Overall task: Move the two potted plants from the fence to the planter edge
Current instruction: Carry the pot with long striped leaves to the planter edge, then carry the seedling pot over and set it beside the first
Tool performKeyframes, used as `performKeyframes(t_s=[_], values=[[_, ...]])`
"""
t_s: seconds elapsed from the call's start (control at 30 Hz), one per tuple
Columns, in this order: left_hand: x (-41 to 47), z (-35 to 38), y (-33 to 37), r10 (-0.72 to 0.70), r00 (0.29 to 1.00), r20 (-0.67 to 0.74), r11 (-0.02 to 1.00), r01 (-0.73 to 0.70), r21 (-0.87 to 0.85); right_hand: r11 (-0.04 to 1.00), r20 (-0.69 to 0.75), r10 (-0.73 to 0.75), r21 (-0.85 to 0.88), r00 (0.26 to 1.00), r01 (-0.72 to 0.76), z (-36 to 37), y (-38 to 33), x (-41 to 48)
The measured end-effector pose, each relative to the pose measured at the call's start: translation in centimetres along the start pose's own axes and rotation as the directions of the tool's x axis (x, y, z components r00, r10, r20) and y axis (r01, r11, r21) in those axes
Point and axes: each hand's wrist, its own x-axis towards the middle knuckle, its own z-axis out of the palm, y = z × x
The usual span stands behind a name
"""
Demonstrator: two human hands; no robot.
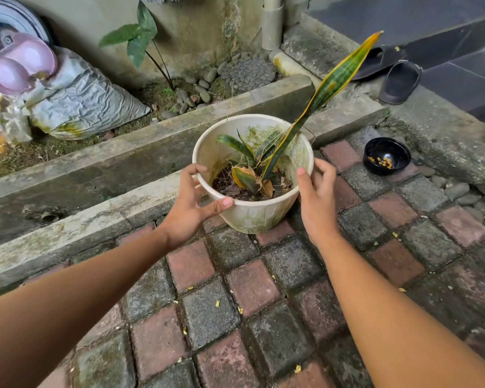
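**Beside a planter edge, two hands around a white pot**

Near the middle of the view: left hand [189, 204], fingers spread wide, curled round the left side of a white pot [259, 215], thumb just below the rim; whether actually gripping, cannot tell. Opposite, right hand [317, 196], likewise open, cupped near the right side, fingertips at the rim, contact unclear. Inside the pot, dark soil and a snake plant [266, 161], one long yellow-edged leaf leaning up and right. Pot upright on red and grey paving bricks [252, 287], just beside the concrete planter edge [140, 191]. Further right, a black bowl [387, 156] holding yellow bits. Beyond, dark sandals [401, 82] and a crumpled grey sack [84, 102].
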Motion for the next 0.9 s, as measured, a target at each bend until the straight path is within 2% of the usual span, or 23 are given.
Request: performKeyframes(t_s=[0.13,0.33,0.43,0.6,0.77,0.83,0.9], values=[[0.2,0.2,-0.1,0.001,1.000,-0.005,0.997,-0.002,-0.076,0.996,0.179,-0.081,0.051,0.980,0.073,0.2,0.5,-1.5],[0.8,1.2,-1.6,-0.031,0.992,-0.126,0.965,-0.003,-0.263,0.991,0.104,-0.131,0.023,0.986,0.129,0.9,0.8,-1.2],[0.8,2.1,-2.0,-0.024,0.986,-0.165,0.968,-0.018,-0.249,0.991,0.071,-0.129,0.040,0.989,0.126,0.6,1.1,-0.4],[1.1,2.2,-2.1,-0.017,0.985,-0.169,0.977,-0.020,-0.214,0.995,0.104,-0.096,0.041,0.990,0.092,0.2,1.6,0.3],[0.5,2.2,-0.9,-0.058,0.985,-0.163,0.968,0.015,-0.249,0.989,0.187,-0.092,-0.098,0.978,0.112,-1.1,0.2,0.0],[0.6,1.9,0.2,-0.133,0.982,-0.132,0.971,0.102,-0.217,0.973,0.262,-0.019,-0.215,0.965,0.078,-2.0,-1.0,0.0],[0.3,1.3,1.9,-0.230,0.965,-0.122,0.970,0.217,-0.114,0.932,0.315,0.099,-0.362,0.944,0.023,-3.0,-3.4,-0.3]])
